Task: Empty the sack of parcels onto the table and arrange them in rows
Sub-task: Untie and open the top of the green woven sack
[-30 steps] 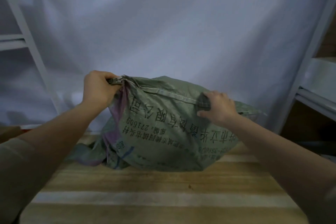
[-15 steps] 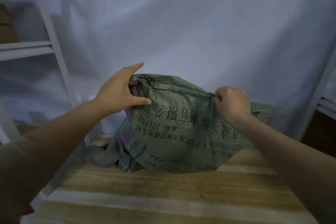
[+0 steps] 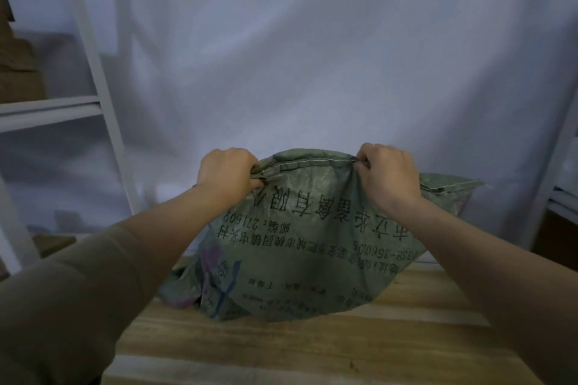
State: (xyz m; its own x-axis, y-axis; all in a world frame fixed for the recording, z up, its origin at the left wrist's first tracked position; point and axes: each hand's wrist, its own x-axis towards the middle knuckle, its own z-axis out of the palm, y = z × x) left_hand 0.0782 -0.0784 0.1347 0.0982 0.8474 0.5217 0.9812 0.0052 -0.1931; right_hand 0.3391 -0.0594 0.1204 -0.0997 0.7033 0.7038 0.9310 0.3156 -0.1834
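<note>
**Both hands grip the sack's top seam above the table**

Far left: a white metal shelf rack (image 3: 93, 72), its upright leaning in the wide view. A brown bundle (image 3: 18, 72) sits on an upper shelf, edges soft in the dim light; what it is cannot be told.

Left hand (image 3: 226, 173): fingers curled tight over the left end of the sack's stitched top edge, fabric bunched inside the fist. Forearm bare, a tan sleeve (image 3: 68, 306) lower down.

Centre: green woven sack (image 3: 300, 244), held up by its seam, the cloth stretched between the two fists. Black printed characters run across the near face, upside down from this angle. Its lower part rests on the table (image 3: 312, 350), bulging. A loose fold with a purple and blue printed patch trails onto the wood at lower left. No parcels visible; the contents are hidden by the cloth.

Right hand (image 3: 387, 173): fingers curled over the seam's right end, knuckles up, pinching the hem. A corner of the sack sticks out past the wrist to the right.

Behind everything: a white cloth backdrop (image 3: 312, 56), creased. Far right: another white rack upright (image 3: 556, 166).

Table: pale wooden planks, light and darker stripes.
</note>
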